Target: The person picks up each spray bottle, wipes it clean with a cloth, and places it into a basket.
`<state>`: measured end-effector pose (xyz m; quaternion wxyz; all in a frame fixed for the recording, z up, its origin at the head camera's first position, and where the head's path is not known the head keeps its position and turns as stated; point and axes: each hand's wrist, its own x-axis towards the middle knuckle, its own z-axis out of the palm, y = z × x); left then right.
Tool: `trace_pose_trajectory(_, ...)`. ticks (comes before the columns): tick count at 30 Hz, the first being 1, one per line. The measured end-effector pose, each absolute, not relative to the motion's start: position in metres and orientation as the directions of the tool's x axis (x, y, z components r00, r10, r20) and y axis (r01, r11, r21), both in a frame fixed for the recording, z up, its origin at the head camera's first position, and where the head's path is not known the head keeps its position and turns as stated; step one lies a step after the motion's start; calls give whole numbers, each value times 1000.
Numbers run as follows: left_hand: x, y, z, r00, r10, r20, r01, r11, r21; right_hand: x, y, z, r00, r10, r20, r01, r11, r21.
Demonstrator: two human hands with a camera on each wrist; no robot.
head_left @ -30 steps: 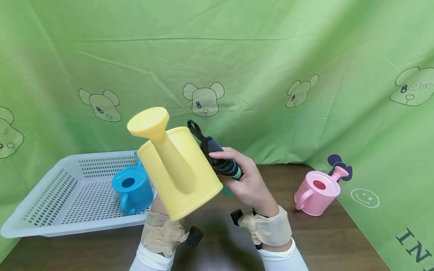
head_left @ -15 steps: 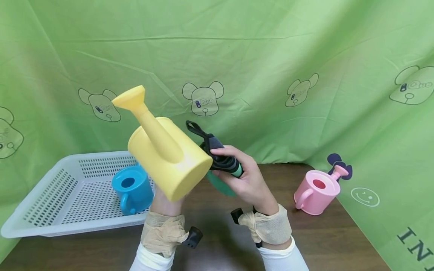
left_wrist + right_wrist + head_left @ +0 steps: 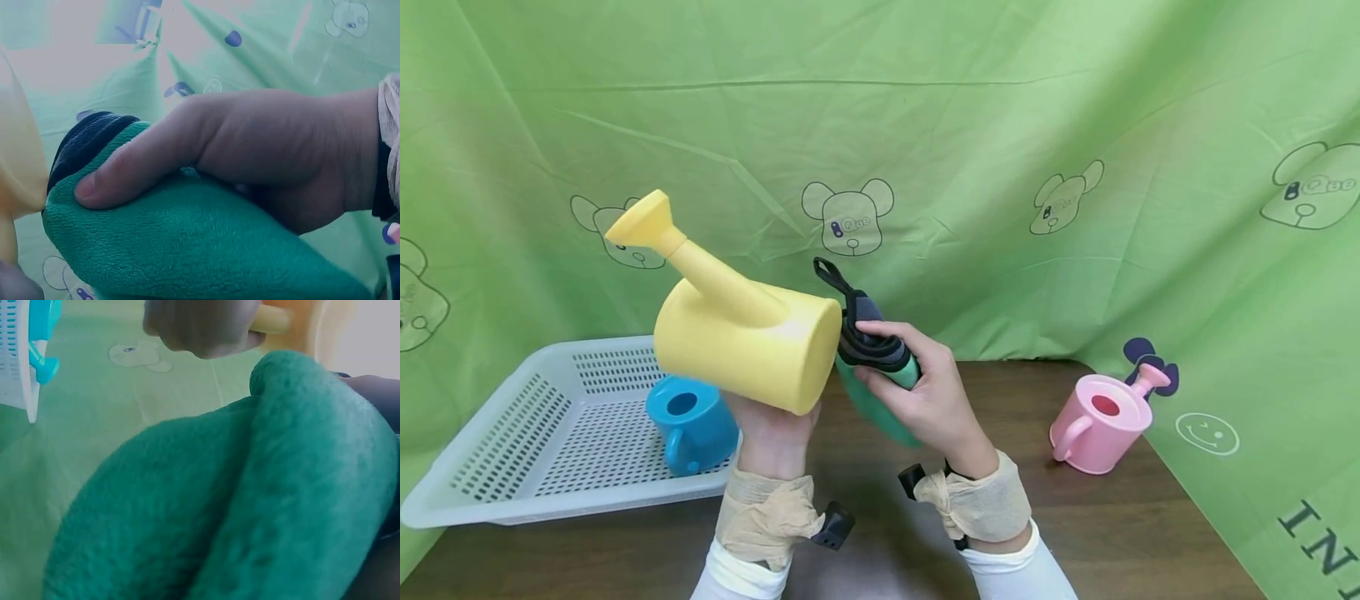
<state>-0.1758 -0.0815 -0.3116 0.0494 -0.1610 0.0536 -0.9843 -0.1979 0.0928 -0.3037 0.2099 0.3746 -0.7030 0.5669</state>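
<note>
A yellow watering can (image 3: 745, 342) is held up in the air, lying nearly on its side with its spout toward the upper left. From below, my left hand (image 3: 775, 433) grips its handle; the right wrist view shows those fingers (image 3: 200, 325) curled around the yellow handle (image 3: 272, 320). My right hand (image 3: 928, 387) holds a bunched plush cloth (image 3: 156, 237), green on one side and dark grey on the other, with black edging and a hanging loop. The thumb presses on its green side. In the head view the cloth sits right at the can's base.
On the left stands a white perforated basket (image 3: 610, 504) with a blue watering can (image 3: 696, 425) at its right end. A pink watering can (image 3: 1097, 433) stands upright on the brown table (image 3: 1120, 533) at right. Green printed fabric (image 3: 970, 167) hangs behind.
The yellow can has swung left and turned flatter, its spout moving up and left. My right hand has shifted slightly left, and more of the cloth's green side hangs in view.
</note>
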Motion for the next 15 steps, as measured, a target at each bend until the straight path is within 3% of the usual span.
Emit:
trace_pose_trajectory(8, -176, -77, -312, -891, -284, 355, 261, -959, -112, -194, 84, -304, -628, -248, 737, -775, 115, -622)
trace_pose_trajectory(15, -182, -78, -315, -814, -472, 338, 519, -853, 57, -191, 77, -306, -640, -168, 750, -767, 74, -637)
